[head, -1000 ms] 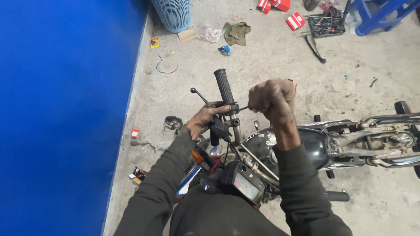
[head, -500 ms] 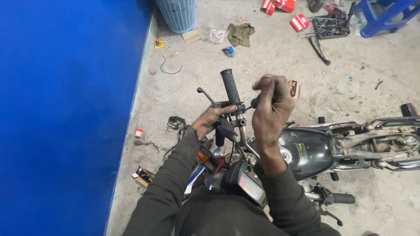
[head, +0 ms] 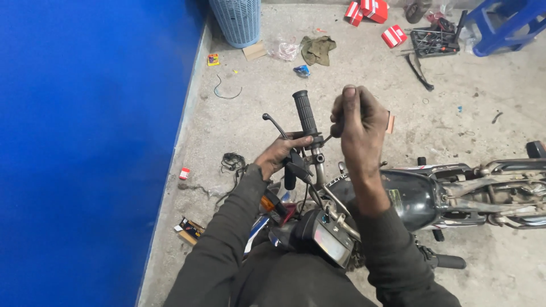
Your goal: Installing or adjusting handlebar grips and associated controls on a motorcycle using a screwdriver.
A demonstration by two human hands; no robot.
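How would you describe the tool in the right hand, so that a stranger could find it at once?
Start from the motorcycle lying on the concrete floor and follow its handlebar up to the black ribbed grip. Just below that grip, the right hand is closed on a screwdriver; its thin metal shaft points at the grip's base, unlike the curved lever on the other side.

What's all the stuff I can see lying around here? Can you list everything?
motorcycle: one, black tank, lower middle to right
handlebar grip: one, black, centre
lever: one, dark metal, left of grip
screwdriver: one, dark, tip at the grip's base
basket: one, pale blue, top by wall
wall: one, blue, left
rag: one, olive, top floor
boxes: three, red and white, top
tool tray: one, black, top right
stool: one, blue, top right corner
left hand: on the switch housing
right hand: closed on the screwdriver
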